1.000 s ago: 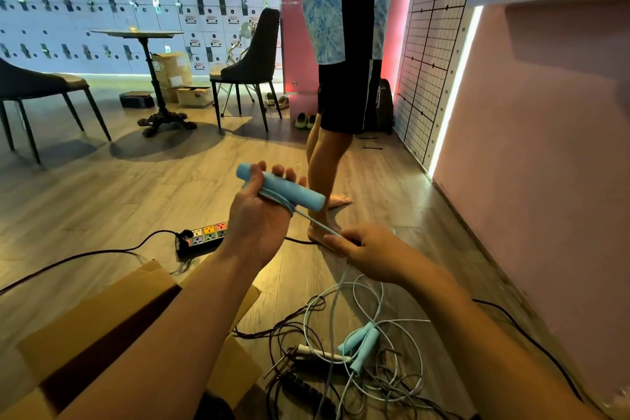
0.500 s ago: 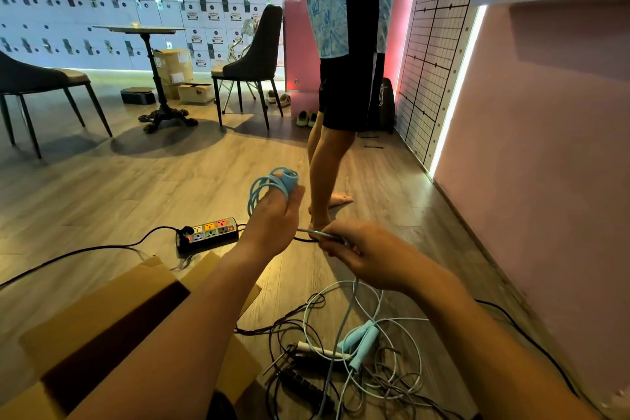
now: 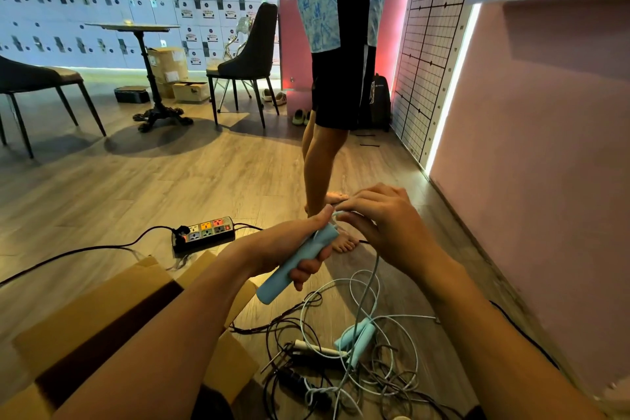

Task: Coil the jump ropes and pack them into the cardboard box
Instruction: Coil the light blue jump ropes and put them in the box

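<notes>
Down at the bottom edge lies the pile (image 3: pixel 354 361), pale and dark ropes looped through each other on the floor with two blue handles (image 3: pixel 356 334) in the thick of it, and that's the trouble spot. The cord (image 3: pixel 373 280) being wound climbs straight out of that mess, so a hard pull looks likely to drag the other ropes along or cinch a knot. Up at the hands, the left grip (image 3: pixel 289 245) is wrapped round the handle (image 3: pixel 296 266), thumb up by its top end. The right grip (image 3: pixel 378 215) is pinched on the cord right at that end, both held just above the floor. If the pinch slackens, I'd expect any turns on the handle to spring loose. Just beyond are a standing person's bare feet (image 3: pixel 344 242), close enough to catch a swinging loop. A plugged-in power strip (image 3: pixel 204 232) with its own cable sits beside the box. Now containers: the box (image 3: pixel 112 300) is at near left, flaps open, its inside in shadow, and no rope is visible in it. Far back, more boxes (image 3: pixel 168 61) are stacked against the locker wall, contents hidden.
</notes>
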